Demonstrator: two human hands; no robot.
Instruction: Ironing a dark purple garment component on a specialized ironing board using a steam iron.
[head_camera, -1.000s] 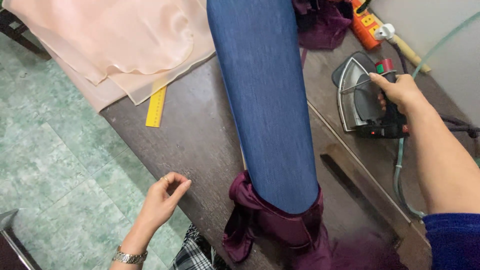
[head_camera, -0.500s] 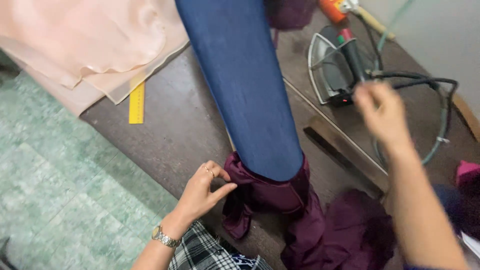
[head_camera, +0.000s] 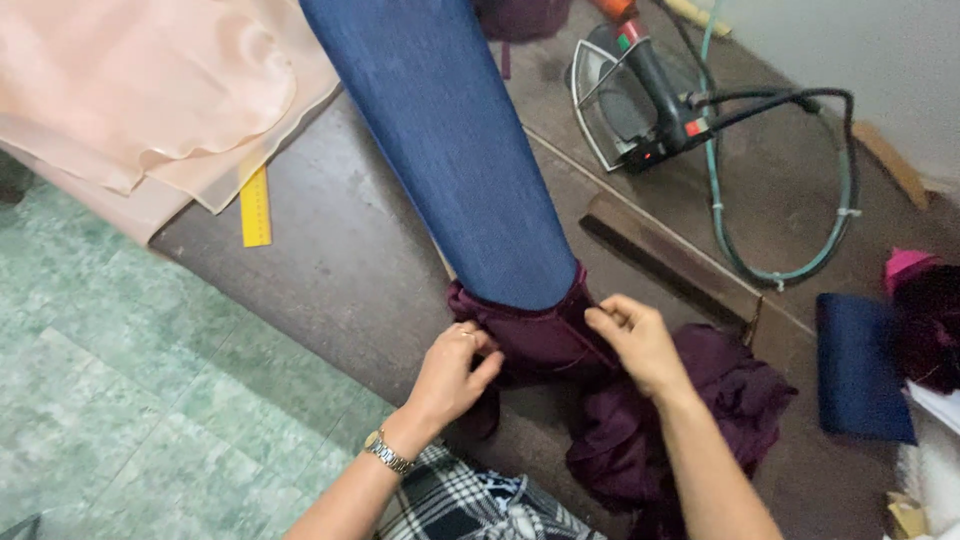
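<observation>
From my remote feed, both forearms show bare, with no sleeves reaching the wrists. The left hand (head_camera: 452, 372) wears a ring on one finger and a metal-link wristwatch (head_camera: 388, 452) in silver and gold tones. The right hand (head_camera: 635, 340) carries no jewellery. Below, I see a black-and-white plaid garment (head_camera: 470, 500) on the body.

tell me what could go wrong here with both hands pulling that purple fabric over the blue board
The iron rests on the table close behind the blue padded board; its hose loops near the loose purple fabric, so a tug might snag it. The left hand and right hand pull from both sides, which could stretch or crease the cloth unevenly.
</observation>
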